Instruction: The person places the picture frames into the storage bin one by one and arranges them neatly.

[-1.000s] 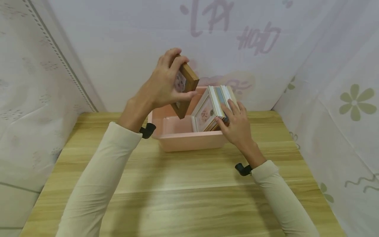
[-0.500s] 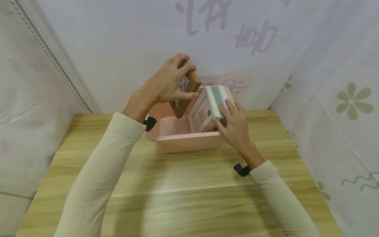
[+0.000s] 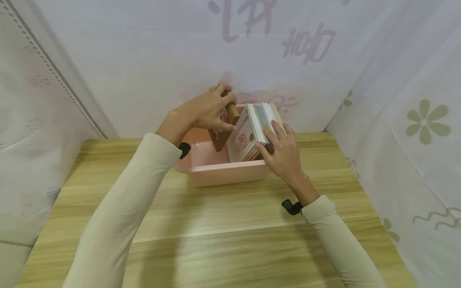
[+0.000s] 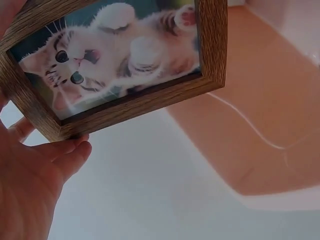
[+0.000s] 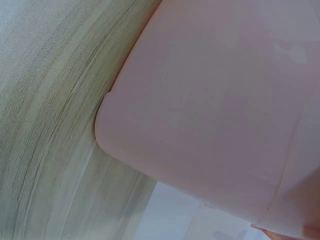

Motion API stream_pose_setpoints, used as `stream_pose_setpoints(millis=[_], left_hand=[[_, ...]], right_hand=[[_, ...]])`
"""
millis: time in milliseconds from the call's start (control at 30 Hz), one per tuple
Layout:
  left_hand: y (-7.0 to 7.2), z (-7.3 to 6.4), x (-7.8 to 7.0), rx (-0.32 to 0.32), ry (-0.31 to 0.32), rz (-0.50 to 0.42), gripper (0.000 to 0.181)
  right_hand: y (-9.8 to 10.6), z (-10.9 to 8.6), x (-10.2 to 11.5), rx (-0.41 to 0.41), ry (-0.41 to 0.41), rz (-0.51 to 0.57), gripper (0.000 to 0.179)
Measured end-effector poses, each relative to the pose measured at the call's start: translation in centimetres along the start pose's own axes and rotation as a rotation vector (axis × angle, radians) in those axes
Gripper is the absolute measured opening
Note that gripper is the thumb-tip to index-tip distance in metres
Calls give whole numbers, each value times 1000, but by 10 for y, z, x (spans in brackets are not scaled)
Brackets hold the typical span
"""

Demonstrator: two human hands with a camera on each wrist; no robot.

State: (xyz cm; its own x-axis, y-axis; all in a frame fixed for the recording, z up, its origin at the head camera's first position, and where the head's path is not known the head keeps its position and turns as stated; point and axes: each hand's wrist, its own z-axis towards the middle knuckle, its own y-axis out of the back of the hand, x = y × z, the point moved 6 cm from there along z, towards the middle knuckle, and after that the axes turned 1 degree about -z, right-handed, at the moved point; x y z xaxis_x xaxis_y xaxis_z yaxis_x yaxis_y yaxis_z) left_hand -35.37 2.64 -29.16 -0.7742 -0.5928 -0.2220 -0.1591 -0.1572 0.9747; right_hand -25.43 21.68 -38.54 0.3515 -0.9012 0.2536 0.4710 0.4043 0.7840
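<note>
My left hand grips a brown wooden picture frame by its edges, thumb on the near side and fingers over the top. In the left wrist view the picture frame holds a photo of a kitten lying on its back. It is tilted, its lower corner inside the pink plastic bin. A row of several picture frames, white, blue and pale-wood edged, leans in the bin's right half. My right hand holds that row at its near upper corner, thumb on the front frame and fingers across the edges.
The bin stands at the back of a wood-grain table, close to a white printed curtain. More printed curtain borders the right side. In the right wrist view the bin's outer wall fills most of the picture.
My left hand has lowered the wooden picture frame into the bin, nearer the leaning row. My right hand keeps its hold on the row. The whole head view has shifted slightly.
</note>
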Motion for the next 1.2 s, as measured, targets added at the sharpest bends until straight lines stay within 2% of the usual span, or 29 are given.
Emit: stream_pose_setpoints(millis=[100, 367, 633, 867, 1100, 1200], left_hand=[[-7, 1, 3, 53, 8, 24, 68], [-26, -6, 9, 134, 23, 28, 72], [-29, -3, 9, 189, 29, 129, 75], [-42, -4, 10, 283, 59, 102, 69], [-46, -2, 9, 320, 69, 97, 54], [-50, -2, 8, 359, 93, 64, 49]], right_hand=[[-1, 1, 3, -3, 10, -1, 58], [-3, -3, 10, 13, 2, 14, 57], [2, 1, 14, -12, -2, 14, 58], [1, -4, 17, 13, -10, 16, 58], [4, -4, 19, -16, -2, 20, 56], [4, -5, 19, -16, -4, 18, 56]])
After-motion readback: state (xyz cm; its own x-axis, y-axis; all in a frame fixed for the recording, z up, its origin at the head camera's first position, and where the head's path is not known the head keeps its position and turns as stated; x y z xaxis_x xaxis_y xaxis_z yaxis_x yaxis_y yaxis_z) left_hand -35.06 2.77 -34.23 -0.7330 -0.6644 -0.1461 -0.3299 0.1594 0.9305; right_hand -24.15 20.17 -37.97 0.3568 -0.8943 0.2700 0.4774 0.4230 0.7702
